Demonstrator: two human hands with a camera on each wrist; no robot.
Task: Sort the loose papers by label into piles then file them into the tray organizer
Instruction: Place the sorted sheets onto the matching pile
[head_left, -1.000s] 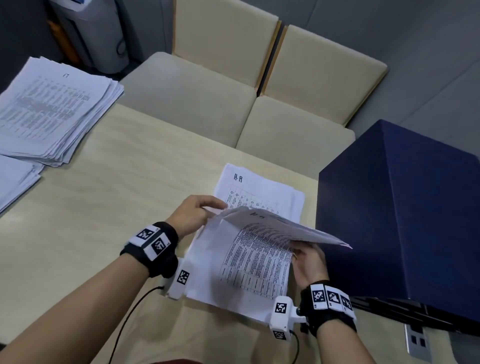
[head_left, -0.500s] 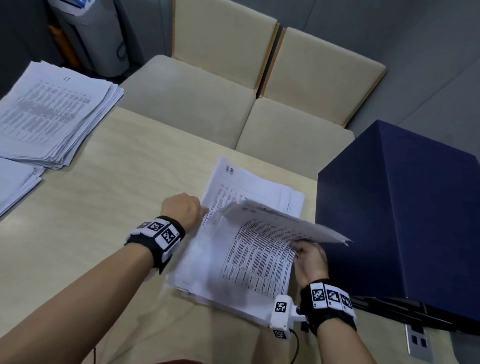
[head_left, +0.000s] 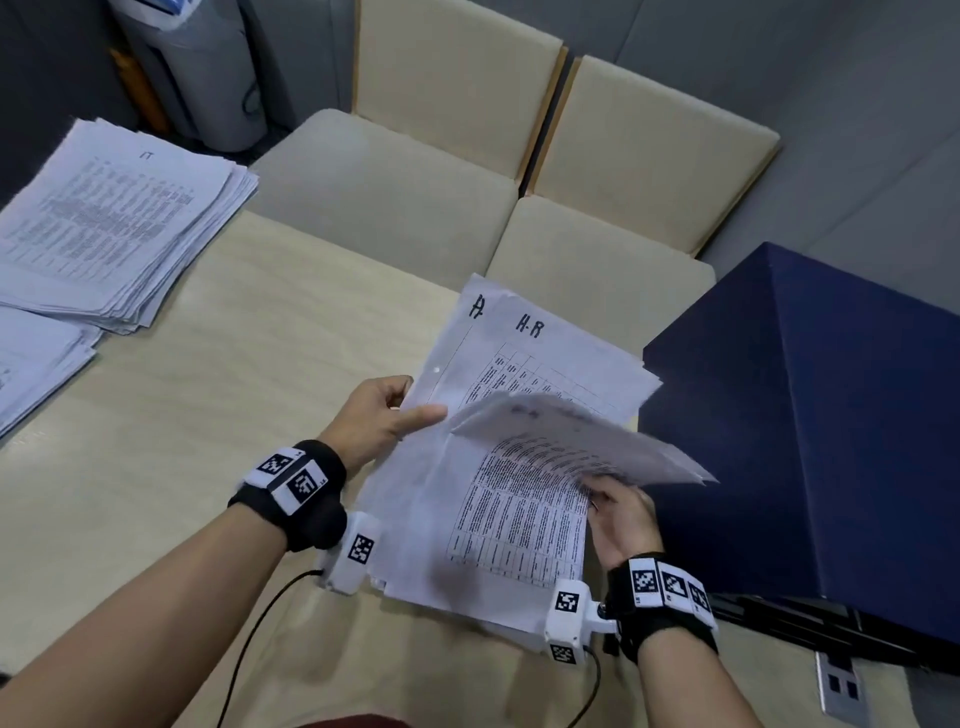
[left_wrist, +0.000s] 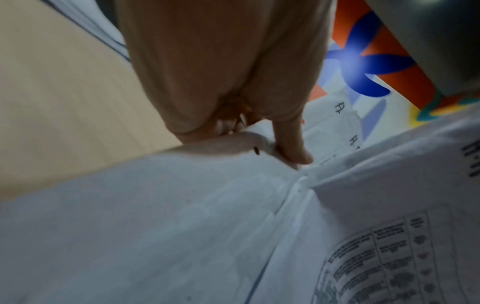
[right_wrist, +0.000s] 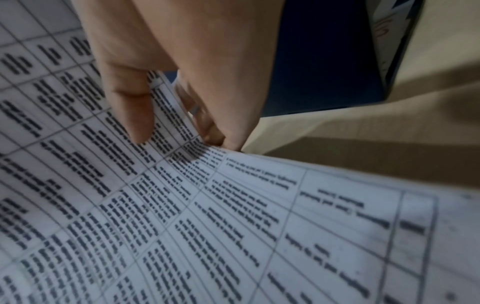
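A stack of printed papers (head_left: 498, 525) labelled H-R lies on the table in front of me. My left hand (head_left: 402, 413) pinches the stack's left edge, thumb on top of the papers (left_wrist: 182, 205) and fingers (left_wrist: 228, 125) curled beneath. The right hand (head_left: 605, 501) holds the top sheets (head_left: 571, 436) lifted and curved over at the right edge; its thumb (right_wrist: 135, 115) presses the printed sheet (right_wrist: 182, 216) and the other fingers are under it. A lower sheet (head_left: 475, 306) marked A pokes out at the far end.
A dark blue box (head_left: 810, 441) stands on the table just right of the papers. A thick pile marked IT (head_left: 114, 223) and another pile (head_left: 36, 358) lie at the far left. Two beige chairs (head_left: 395, 192) face the wooden table (head_left: 208, 389).
My left hand went from resting at the stack's top corner to pinching its left edge. The under sheets slid away from me, baring the sheet marked A. The right hand stayed put.
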